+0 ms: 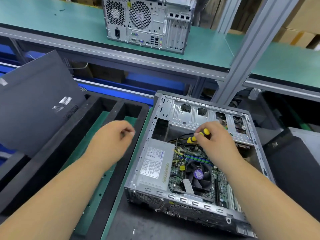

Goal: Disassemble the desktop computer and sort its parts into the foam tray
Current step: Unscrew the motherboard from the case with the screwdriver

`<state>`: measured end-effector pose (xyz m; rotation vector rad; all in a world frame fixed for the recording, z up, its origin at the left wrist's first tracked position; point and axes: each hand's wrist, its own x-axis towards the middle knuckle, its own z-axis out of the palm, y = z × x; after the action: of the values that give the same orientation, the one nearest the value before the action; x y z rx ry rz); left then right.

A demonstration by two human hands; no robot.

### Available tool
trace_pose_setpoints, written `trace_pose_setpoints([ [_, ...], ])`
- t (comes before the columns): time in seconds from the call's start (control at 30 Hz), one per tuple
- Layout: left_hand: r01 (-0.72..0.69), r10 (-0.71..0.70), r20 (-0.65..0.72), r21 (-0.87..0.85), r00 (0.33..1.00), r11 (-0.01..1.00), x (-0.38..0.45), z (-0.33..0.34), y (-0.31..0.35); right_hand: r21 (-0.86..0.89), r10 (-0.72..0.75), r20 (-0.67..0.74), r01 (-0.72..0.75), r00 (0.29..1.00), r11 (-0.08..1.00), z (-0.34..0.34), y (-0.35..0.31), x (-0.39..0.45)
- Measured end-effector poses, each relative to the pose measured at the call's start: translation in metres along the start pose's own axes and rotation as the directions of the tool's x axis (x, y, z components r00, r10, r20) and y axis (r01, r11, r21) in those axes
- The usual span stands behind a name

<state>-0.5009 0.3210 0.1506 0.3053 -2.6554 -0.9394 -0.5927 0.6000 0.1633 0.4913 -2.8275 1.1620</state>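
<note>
Green-topped shelf (pixel 207 49) on grey metal posts (pixel 245 54).

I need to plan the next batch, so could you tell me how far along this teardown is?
Early. Done: side panel is off, leaning at the foam tray. In hand: right hand works a yellow screwdriver inside the open case; left hand hovers over the tray. Left: power supply, fan and board remain inside.

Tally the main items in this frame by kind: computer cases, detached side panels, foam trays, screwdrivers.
Computer cases: 2 (opened case on the bench, closed case on the shelf)
Detached side panels: 1, the side panel
Foam trays: 1, the foam tray
Screwdrivers: 1, the screwdriver in the right hand
Total: 5
</note>
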Motion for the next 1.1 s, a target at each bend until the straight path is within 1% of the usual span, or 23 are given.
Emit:
trace_pose_setpoints([
  [0.07,-0.148,0.149,0.021,-0.038,0.989,0.988,0.006,0.009,0.026,-0.065,-0.032,0.058,0.036,0.998,0.997,0.006,0.003,0.004],
  [0.13,-0.265,0.273,0.117,-0.076,0.955,0.961,0.014,0.024,0.046,-0.098,-0.048,0.110,0.059,0.993,0.993,0.012,0.006,0.006],
  [0.2,-0.353,0.357,0.242,-0.062,0.902,0.933,0.023,0.043,0.061,-0.127,-0.060,0.140,0.078,0.988,0.989,0.017,0.009,0.007],
  [0.27,-0.416,0.385,0.361,0.009,0.849,0.909,0.032,0.062,0.071,-0.144,-0.069,0.160,0.092,0.985,0.985,0.021,0.012,0.008],
  [0.33,-0.427,0.344,0.466,0.080,0.815,0.901,0.041,0.077,0.078,-0.144,-0.062,0.173,0.088,0.983,0.986,0.025,0.015,0.007],
  [0.43,-0.396,0.241,0.568,0.166,0.787,0.903,0.049,0.090,0.084,-0.154,-0.052,0.189,0.082,0.981,0.985,0.029,0.020,0.007],
  [0.53,-0.396,0.142,0.675,0.238,0.724,0.887,0.055,0.092,0.086,-0.153,-0.069,0.202,0.101,0.977,0.983,0.030,0.021,0.007],
  [0.6,-0.408,0.085,0.724,0.284,0.684,0.867,0.056,0.091,0.086,-0.150,-0.065,0.208,0.098,0.976,0.984,0.029,0.021,0.007],
  [0.67,-0.419,0.043,0.747,0.323,0.663,0.849,0.058,0.089,0.089,-0.152,-0.055,0.207,0.088,0.977,0.984,0.028,0.022,0.007],
  [0.73,-0.415,0.030,0.751,0.330,0.660,0.848,0.059,0.089,0.091,-0.161,-0.054,0.205,0.088,0.977,0.983,0.027,0.022,0.007],
  [0.97,-0.387,0.062,0.673,0.345,0.737,0.855,0.055,0.093,0.088,-0.186,-0.079,0.209,0.119,0.975,0.975,0.030,0.020,0.007],
  [1.1,-0.375,0.077,0.644,0.341,0.761,0.862,0.055,0.094,0.086,-0.197,-0.094,0.205,0.135,0.974,0.971,0.030,0.019,0.006],
])
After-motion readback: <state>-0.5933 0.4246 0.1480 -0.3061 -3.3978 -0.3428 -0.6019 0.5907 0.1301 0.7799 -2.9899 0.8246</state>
